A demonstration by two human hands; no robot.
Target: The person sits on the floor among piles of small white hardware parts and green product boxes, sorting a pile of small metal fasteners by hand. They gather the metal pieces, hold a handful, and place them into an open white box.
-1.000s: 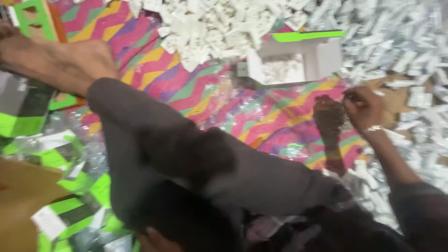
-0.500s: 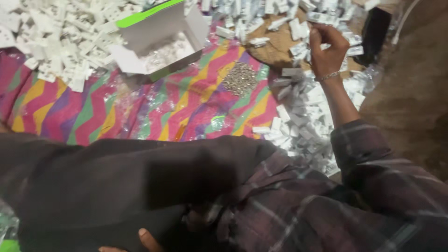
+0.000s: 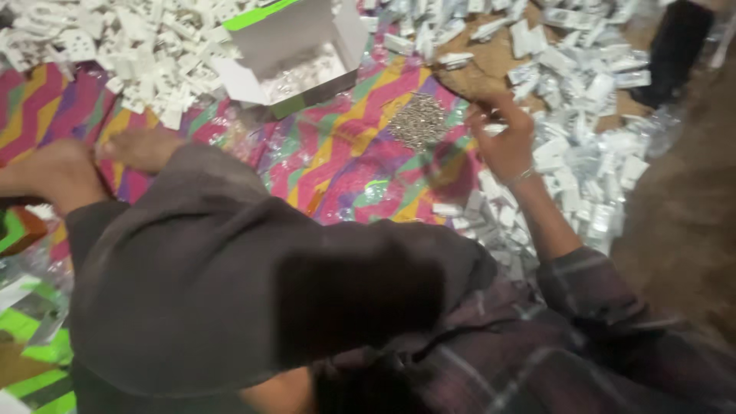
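Hands apart: right hand (image 3: 502, 142) reached with curled fingers just beside the screw pile (image 3: 418, 121); its grip unclear, left hand unseen.

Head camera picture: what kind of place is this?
Probably a home workshop on the floor: heaps of small white plastic parts, a pile of tiny metal screws on a colourful mat, and an open cardboard box.

Screw pile (image 3: 418, 120) lies between open box (image 3: 295, 54) and right hand (image 3: 502, 142).
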